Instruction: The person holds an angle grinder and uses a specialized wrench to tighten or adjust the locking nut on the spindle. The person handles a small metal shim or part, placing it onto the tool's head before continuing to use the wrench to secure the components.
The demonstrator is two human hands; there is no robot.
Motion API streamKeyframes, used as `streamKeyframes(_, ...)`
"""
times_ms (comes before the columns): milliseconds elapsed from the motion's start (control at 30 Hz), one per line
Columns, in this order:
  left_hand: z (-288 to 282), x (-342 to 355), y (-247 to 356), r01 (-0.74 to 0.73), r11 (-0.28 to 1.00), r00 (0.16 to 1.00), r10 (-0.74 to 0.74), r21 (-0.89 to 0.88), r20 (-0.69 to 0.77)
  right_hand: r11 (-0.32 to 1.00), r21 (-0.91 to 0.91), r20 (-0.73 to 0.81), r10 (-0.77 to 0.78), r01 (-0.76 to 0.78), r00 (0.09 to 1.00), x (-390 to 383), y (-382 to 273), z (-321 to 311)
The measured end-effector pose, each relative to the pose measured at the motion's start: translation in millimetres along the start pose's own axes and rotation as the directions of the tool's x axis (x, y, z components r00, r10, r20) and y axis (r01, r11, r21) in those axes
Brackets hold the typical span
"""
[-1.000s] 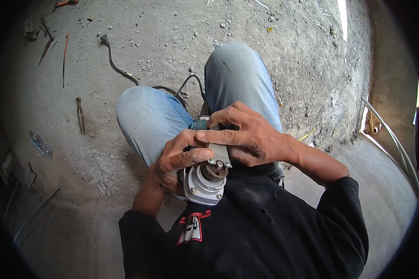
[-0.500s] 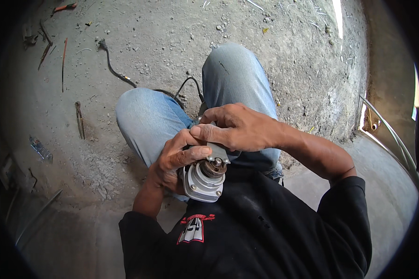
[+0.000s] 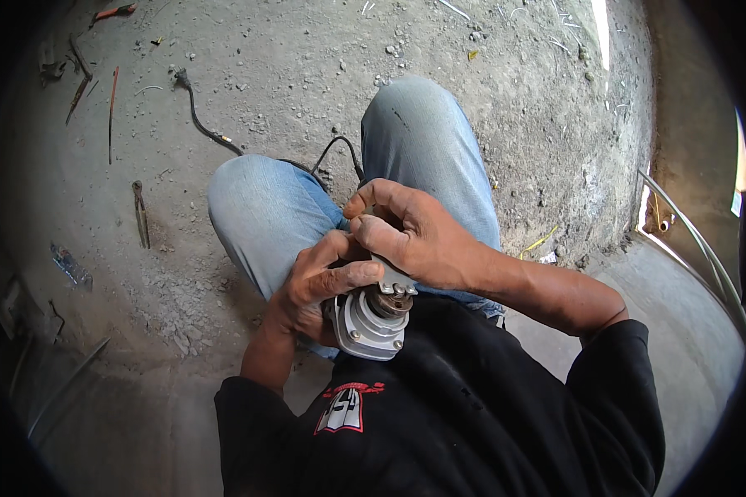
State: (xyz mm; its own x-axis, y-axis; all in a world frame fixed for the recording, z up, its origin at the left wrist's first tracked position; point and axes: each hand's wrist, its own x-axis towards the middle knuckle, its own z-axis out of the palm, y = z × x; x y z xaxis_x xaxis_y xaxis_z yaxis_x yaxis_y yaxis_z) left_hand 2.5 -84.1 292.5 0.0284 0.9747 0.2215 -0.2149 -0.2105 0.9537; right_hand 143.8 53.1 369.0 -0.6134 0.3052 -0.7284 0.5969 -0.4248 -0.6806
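An angle grinder [image 3: 371, 330] with a silver gear head points toward my black shirt, its round metal spindle flange [image 3: 389, 303] facing up. My left hand [image 3: 319, 277] is wrapped round the grinder's body, the thumb lying along the top beside the flange. My right hand [image 3: 410, 228] is closed, thumb and forefinger pinched together, over a flat grey metal plate [image 3: 397, 276] with small round studs at its end. The studded end sits right by the flange; whether it touches cannot be made out. Most of the grinder's body is hidden behind my hands and knees.
A black cord [image 3: 194, 108] with a plug runs over the dusty floor beyond my knees. To the left lie pliers [image 3: 142, 215], a thin rod [image 3: 113, 116] and a clear plastic piece [image 3: 71, 267]. Grey pipes [image 3: 696, 236] lean at the right wall. Rubble is scattered about.
The studded end of the plate and the flange have shifted slightly right. My right hand has tilted a little, and its forearm has lowered, uncovering a yellow strip on the floor.
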Motion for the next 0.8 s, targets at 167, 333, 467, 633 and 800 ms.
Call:
streamKeyframes(167, 0, 1, -1, -0.017, 1.000, 1.000, 0.017, 0.002, -0.016, 0.994, 0.104, -0.055, -0.025, 0.030, 0.998, 0, -2, 3)
streamKeyframes(333, 2, -1, -1, -0.043, 0.999, 0.998, 0.043, -0.005, -0.040, 0.962, 0.268, -0.023, -0.049, 0.053, 0.999, 5, 3, 6)
streamKeyframes(467, 3, -4, 1, -0.055, 0.998, 0.997, 0.053, -0.030, -0.064, 0.940, 0.338, -0.023, -0.044, 0.049, 0.999, 8, 6, 7)
streamKeyframes(633, 5, 3, 8, -0.077, 0.997, 0.994, 0.077, 0.002, -0.076, 0.924, 0.378, -0.011, -0.054, 0.054, 0.999, 10, 3, 7)
streamKeyframes(800, 2, 4, 1, -0.141, 0.989, 0.987, 0.144, 0.044, -0.076, 0.932, 0.315, -0.020, -0.182, 0.179, 0.983, 17, 7, 7)
